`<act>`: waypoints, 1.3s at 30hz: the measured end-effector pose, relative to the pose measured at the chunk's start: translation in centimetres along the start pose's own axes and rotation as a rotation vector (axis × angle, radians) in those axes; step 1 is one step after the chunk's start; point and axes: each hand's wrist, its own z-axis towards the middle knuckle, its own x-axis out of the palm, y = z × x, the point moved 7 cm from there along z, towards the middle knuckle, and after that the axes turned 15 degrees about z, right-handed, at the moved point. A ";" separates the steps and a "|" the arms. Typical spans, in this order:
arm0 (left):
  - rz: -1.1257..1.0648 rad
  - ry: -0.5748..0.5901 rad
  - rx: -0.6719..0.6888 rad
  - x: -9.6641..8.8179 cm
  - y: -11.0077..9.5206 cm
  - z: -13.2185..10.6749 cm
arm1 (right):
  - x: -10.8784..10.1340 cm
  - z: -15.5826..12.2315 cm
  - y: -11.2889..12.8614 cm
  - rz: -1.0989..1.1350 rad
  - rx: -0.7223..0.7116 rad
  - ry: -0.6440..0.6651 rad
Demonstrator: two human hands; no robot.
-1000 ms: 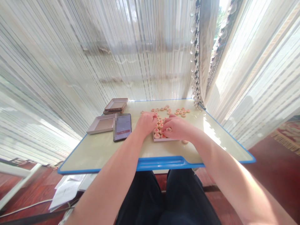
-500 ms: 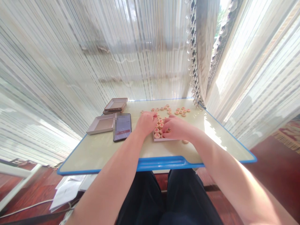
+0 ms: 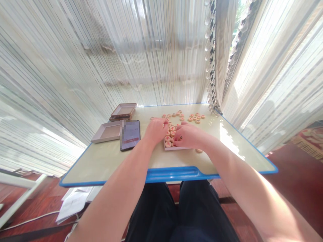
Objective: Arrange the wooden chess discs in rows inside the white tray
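Note:
A shallow white box (image 3: 179, 148) on the table holds rows of round wooden Chinese chess pieces (image 3: 168, 144) with red characters. My right hand (image 3: 190, 135) covers the box's right side, its fingers bent down onto pieces near the front. A dark-marked piece (image 3: 181, 137) shows among those fingers. At the box's left edge, my left hand (image 3: 156, 129) is closed with its fingertips curled inward above the farther pieces. Whatever lies between its fingertips is hidden. Loose pieces (image 3: 182, 118) lie scattered beyond both hands.
A phone (image 3: 130, 135) lies left of my left hand, against an open grey box lid (image 3: 106, 132). Behind that are stacked brown trays (image 3: 123, 110). More pieces (image 3: 198, 117) cluster at the back right, and one piece (image 3: 199, 150) sits beside the box. Blue edging (image 3: 174, 174) borders the table.
The view has shifted slightly. Both hands stay over the box in nearly the same pose, with no piece plainly moved.

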 end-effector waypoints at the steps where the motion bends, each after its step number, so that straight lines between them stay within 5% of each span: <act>1: 0.003 -0.002 0.001 0.0 0.0 0.0 | 0.0 0.0 0.0 0.002 -0.001 -0.005; 23: 0.026 0.009 0.014 0.4 0.2 0.1 | 0.1 1.2 -0.4 -0.031 -0.013 -0.024; 31: 0.073 0.090 -0.135 1.5 2.4 0.1 | 0.1 1.1 -0.1 -0.030 0.007 -0.019; 39: -0.027 0.167 -0.043 2.0 1.8 0.3 | -2.2 0.6 -1.5 0.065 0.038 -0.318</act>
